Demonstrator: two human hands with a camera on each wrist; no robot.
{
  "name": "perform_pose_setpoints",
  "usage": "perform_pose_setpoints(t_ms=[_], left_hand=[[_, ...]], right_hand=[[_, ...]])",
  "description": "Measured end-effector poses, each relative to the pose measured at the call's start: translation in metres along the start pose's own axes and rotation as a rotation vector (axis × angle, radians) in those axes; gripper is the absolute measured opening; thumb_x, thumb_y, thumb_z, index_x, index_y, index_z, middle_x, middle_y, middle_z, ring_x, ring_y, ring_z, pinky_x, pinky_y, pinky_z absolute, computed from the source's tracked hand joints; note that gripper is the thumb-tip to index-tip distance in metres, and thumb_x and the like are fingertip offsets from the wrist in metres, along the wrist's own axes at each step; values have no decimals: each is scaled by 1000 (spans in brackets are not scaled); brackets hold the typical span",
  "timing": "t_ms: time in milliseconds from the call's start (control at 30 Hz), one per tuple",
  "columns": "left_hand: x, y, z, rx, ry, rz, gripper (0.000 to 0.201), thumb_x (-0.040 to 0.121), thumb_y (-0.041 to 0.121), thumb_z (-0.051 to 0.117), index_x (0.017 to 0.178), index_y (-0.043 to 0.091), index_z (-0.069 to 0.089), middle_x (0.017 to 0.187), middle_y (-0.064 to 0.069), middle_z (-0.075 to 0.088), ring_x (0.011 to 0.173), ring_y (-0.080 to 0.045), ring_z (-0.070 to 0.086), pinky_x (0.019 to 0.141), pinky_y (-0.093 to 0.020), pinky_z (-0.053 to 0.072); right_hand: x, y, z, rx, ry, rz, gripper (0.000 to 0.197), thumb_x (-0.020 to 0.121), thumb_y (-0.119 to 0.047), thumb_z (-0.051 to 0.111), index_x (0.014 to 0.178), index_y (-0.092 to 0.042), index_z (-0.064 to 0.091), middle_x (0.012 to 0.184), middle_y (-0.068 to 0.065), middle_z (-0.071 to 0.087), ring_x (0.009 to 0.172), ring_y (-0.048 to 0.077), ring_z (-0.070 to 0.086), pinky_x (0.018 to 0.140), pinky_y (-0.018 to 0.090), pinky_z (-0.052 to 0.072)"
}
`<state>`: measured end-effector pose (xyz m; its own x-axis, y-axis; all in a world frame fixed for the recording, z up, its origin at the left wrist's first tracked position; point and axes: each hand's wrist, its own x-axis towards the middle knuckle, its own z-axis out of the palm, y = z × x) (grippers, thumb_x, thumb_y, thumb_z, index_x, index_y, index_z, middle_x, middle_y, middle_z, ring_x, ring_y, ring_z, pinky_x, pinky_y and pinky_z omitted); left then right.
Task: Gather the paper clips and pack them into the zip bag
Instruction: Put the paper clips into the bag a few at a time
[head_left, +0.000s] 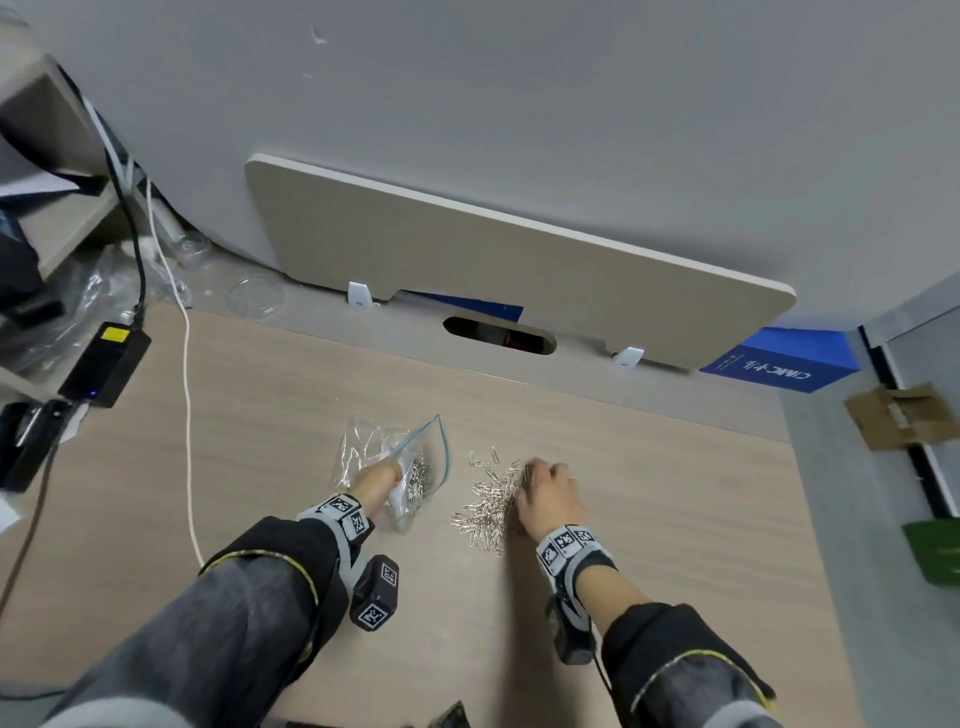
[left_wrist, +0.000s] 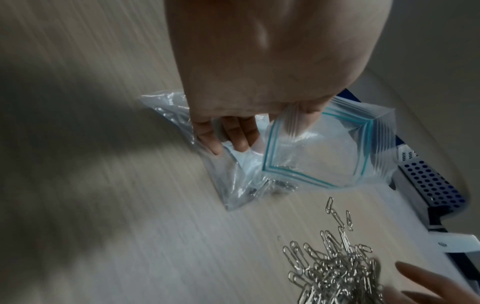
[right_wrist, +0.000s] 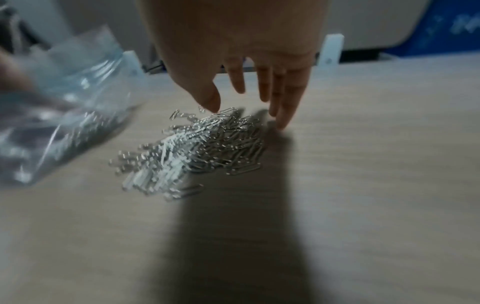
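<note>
A clear zip bag (head_left: 410, 462) with a blue seal line lies on the wooden desk, mouth agape, with several silver paper clips inside it. My left hand (head_left: 376, 480) pinches the bag's rim (left_wrist: 288, 117) between thumb and fingers and holds the mouth open. To the right lies a loose pile of paper clips (head_left: 485, 506), also seen from the right wrist as a heap (right_wrist: 197, 144). My right hand (head_left: 545, 493) hovers at the pile's right edge, fingers (right_wrist: 285, 107) straight and spread, tips on the desk and the clips. It holds nothing.
A black power brick (head_left: 104, 364) and cables lie at the far left with crumpled plastic. A beige divider panel (head_left: 519, 270) stands behind the desk, a blue box (head_left: 779, 364) at its right end. The desk's right edge (head_left: 800, 493) drops off beside my right hand.
</note>
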<state>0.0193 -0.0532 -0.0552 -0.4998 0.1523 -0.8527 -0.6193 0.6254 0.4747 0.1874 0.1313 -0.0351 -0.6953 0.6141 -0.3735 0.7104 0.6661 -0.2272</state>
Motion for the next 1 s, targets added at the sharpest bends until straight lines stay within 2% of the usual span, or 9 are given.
perform_pose_setpoints(t_ms=[100, 200, 333, 433, 633, 733, 833, 933, 1000], left_hand=[[7, -5, 3, 30, 30, -9, 31, 76, 18, 51, 102, 3, 59, 95, -14, 55, 89, -29, 55, 79, -34, 41], [39, -19, 9, 41, 67, -6, 64, 65, 25, 54, 121, -5, 55, 124, -24, 58, 118, -38, 54, 95, -43, 46], [52, -26, 16, 94, 109, 27, 77, 52, 32, 51, 122, 1, 58, 128, -22, 57, 120, -38, 52, 103, -50, 43], [42, -21, 15, 98, 97, 45, 76, 52, 30, 51, 122, 0, 58, 126, -22, 57, 119, -38, 53, 103, -49, 44], [21, -12, 12, 108, 68, 85, 72, 57, 28, 47, 124, 4, 59, 127, -26, 56, 120, -41, 54, 101, -50, 43], [13, -10, 12, 129, 68, 110, 64, 64, 26, 48, 124, 6, 59, 125, -28, 57, 117, -41, 56, 99, -48, 45], [10, -10, 11, 141, 56, 129, 66, 63, 28, 46, 125, 8, 59, 102, -23, 61, 93, -36, 60, 82, -39, 47], [8, -10, 11, 153, 49, 129, 56, 70, 24, 48, 122, 9, 61, 93, -23, 61, 84, -36, 61, 76, -41, 47], [9, -11, 10, 139, 50, 122, 55, 66, 25, 47, 116, 7, 62, 76, -12, 53, 63, -25, 48, 66, -33, 38]], right_hand=[[0, -10, 7, 59, -53, 114, 51, 89, -45, 54, 129, -16, 41, 123, 11, 39, 113, 33, 47, 87, 39, 48], [-1, -21, 15, -16, -81, 54, 60, 86, -54, 56, 129, -16, 41, 125, 9, 38, 115, 31, 45, 85, 39, 48], [-4, -28, 20, -61, -92, 51, 82, 70, -70, 64, 128, -17, 40, 126, 6, 37, 116, 29, 43, 83, 38, 47], [-3, -28, 23, -104, -123, -11, 80, 68, -60, 73, 130, -21, 39, 126, 6, 35, 116, 29, 42, 81, 38, 49], [4, -20, 29, -7, -75, -96, 39, 85, -28, 67, 122, -19, 54, 121, 5, 45, 109, 28, 52, 83, 40, 52], [8, -18, 31, 17, -60, -117, 29, 88, -20, 60, 116, -18, 58, 119, 6, 48, 107, 30, 54, 83, 39, 51], [11, -16, 31, 57, -53, -100, 23, 87, -14, 55, 109, -15, 61, 114, 6, 52, 103, 30, 57, 81, 36, 50], [14, -15, 29, 136, -36, -37, 20, 83, -6, 54, 98, -15, 64, 109, 6, 56, 99, 28, 59, 81, 33, 48], [17, -12, 28, 209, -38, 9, 20, 79, -2, 56, 90, -16, 66, 103, 4, 59, 94, 23, 59, 80, 29, 46]])
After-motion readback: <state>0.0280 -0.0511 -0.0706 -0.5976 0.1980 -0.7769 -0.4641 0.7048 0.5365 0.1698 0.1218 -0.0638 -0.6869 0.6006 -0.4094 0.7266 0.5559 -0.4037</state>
